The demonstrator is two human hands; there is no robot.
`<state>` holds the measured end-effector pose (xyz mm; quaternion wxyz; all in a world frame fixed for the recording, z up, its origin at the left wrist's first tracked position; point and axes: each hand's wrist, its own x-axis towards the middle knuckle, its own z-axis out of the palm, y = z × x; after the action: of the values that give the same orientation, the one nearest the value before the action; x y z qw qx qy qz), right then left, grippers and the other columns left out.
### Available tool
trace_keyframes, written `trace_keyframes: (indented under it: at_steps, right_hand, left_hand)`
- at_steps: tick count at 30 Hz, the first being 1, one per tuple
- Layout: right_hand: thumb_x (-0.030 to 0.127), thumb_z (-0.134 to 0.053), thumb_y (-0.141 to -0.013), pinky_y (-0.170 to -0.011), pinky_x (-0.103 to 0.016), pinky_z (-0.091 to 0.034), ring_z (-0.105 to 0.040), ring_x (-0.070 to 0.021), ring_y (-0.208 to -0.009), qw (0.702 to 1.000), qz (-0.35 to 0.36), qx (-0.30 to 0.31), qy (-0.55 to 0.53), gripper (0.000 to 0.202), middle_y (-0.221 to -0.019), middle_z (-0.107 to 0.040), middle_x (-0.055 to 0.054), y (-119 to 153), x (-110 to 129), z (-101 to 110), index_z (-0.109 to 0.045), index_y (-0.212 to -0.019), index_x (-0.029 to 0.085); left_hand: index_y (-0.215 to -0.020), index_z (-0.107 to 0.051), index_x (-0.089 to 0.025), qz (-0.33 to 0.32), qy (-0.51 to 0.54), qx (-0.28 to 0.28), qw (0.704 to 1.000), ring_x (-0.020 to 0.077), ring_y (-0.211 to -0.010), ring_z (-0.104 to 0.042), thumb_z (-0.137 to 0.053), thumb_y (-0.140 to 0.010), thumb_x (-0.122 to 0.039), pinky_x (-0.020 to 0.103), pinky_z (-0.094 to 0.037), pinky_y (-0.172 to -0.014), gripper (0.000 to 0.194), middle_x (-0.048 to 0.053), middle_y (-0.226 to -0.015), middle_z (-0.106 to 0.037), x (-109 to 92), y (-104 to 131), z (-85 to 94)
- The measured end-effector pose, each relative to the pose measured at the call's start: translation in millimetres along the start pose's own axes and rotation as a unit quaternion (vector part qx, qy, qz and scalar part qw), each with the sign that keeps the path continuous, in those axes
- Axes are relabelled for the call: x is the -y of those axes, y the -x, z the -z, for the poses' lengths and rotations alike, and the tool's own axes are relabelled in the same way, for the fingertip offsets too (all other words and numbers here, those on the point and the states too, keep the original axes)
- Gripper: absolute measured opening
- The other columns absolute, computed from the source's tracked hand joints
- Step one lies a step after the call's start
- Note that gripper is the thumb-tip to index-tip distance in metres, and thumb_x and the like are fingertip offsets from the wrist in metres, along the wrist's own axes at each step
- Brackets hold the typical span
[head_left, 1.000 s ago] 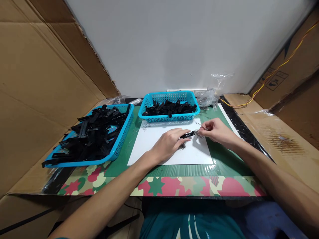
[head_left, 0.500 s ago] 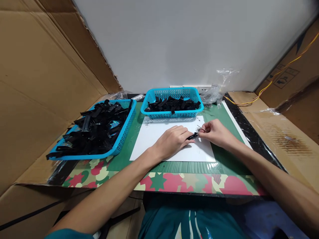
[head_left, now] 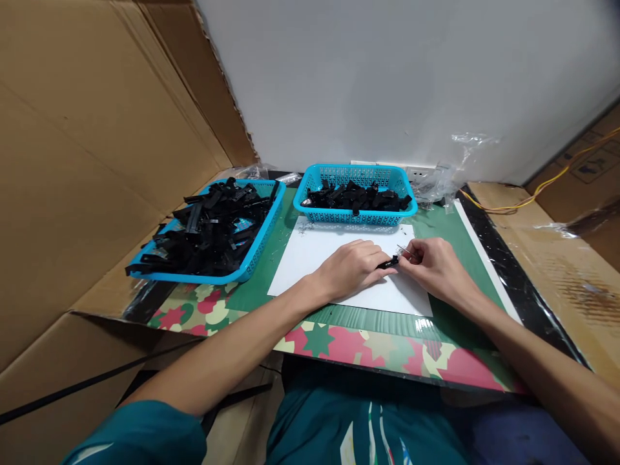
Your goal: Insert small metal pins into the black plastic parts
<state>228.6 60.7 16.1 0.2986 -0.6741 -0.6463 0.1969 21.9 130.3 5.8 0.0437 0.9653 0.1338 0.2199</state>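
Observation:
My left hand rests over a white sheet and pinches a small black part between thumb and fingers. Close beside it, my right hand is closed on a thin metal tool, whose tip points up and to the left. The right fingertips are at the right end of the black part; whether they touch it is too small to tell. Tiny dark bits lie on the sheet's upper left, and more are near the right fingers.
A blue basket heaped with black parts stands at the left. Another blue basket with black parts is behind the sheet. Clear plastic bags lie at the back right. Cardboard walls rise at the left.
The camera view has shifted, so the table and baskets appear further right. Both hands keep their hold, with the black part and the metal tool in nearly the same place on the sheet.

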Motion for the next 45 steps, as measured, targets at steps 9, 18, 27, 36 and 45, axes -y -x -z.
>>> trace_keyframes:
  at_steps: [9,18,27,36,45]
  right_hand:
    - [0.03,-0.061,-0.082,-0.055,-0.03,-0.032,-0.047,-0.0149,-0.054,0.997,0.058,0.056,0.013,0.023,-0.055,-0.059,-0.002,-3,-3,13,-0.066,-0.063,0.018]
    - [0.024,-0.057,-0.094,-0.076,-0.036,-0.051,-0.071,-0.0252,-0.084,0.989,0.142,0.029,0.007,0.027,-0.098,-0.08,-0.011,-9,-13,33,-0.083,-0.097,0.02]
    - [0.048,-0.08,-0.086,-0.071,-0.039,-0.062,-0.077,-0.0261,-0.073,0.967,0.032,-0.088,-0.237,0.03,-0.078,-0.079,-0.01,-7,-13,20,-0.075,-0.083,0.018]
    - [0.053,-0.083,-0.08,-0.068,-0.035,-0.059,-0.076,-0.0236,-0.07,0.967,0.012,-0.059,-0.249,0.037,-0.075,-0.078,-0.01,-7,-6,9,-0.068,-0.08,0.018]
    - [0.032,-0.077,-0.082,-0.066,-0.034,-0.059,-0.077,-0.0224,-0.07,0.977,0.013,-0.069,-0.204,0.017,-0.075,-0.078,-0.01,-6,-5,10,-0.068,-0.076,0.019]
  left_hand:
    - [-0.108,-0.074,-0.012,0.006,0.01,-0.005,1.0,0.0238,-0.09,-0.071,-0.059,-0.106,-0.037,0.037,-0.053,-0.084,0.029,0.01,-0.093,-0.076,-1,0,-0.9]
    - [-0.106,-0.076,-0.012,0.018,0.027,0.0,0.999,0.0231,-0.086,-0.07,-0.061,-0.106,-0.035,0.036,-0.052,-0.081,0.028,0.008,-0.088,-0.074,2,0,4.1]
    - [-0.105,-0.075,-0.013,0.028,0.057,0.003,0.998,0.0218,-0.084,-0.069,-0.061,-0.105,-0.03,0.035,-0.053,-0.08,0.022,0.008,-0.088,-0.074,2,-1,6.6]
    - [-0.106,-0.076,-0.014,0.025,0.075,-0.005,0.997,0.0222,-0.084,-0.07,-0.06,-0.105,-0.029,0.037,-0.054,-0.08,0.022,0.008,-0.088,-0.075,5,-2,4.2]
    - [-0.104,-0.079,-0.014,0.017,0.08,-0.031,0.996,0.0212,-0.08,-0.069,-0.062,-0.104,-0.032,0.036,-0.054,-0.078,0.025,0.008,-0.084,-0.075,6,-4,1.5]
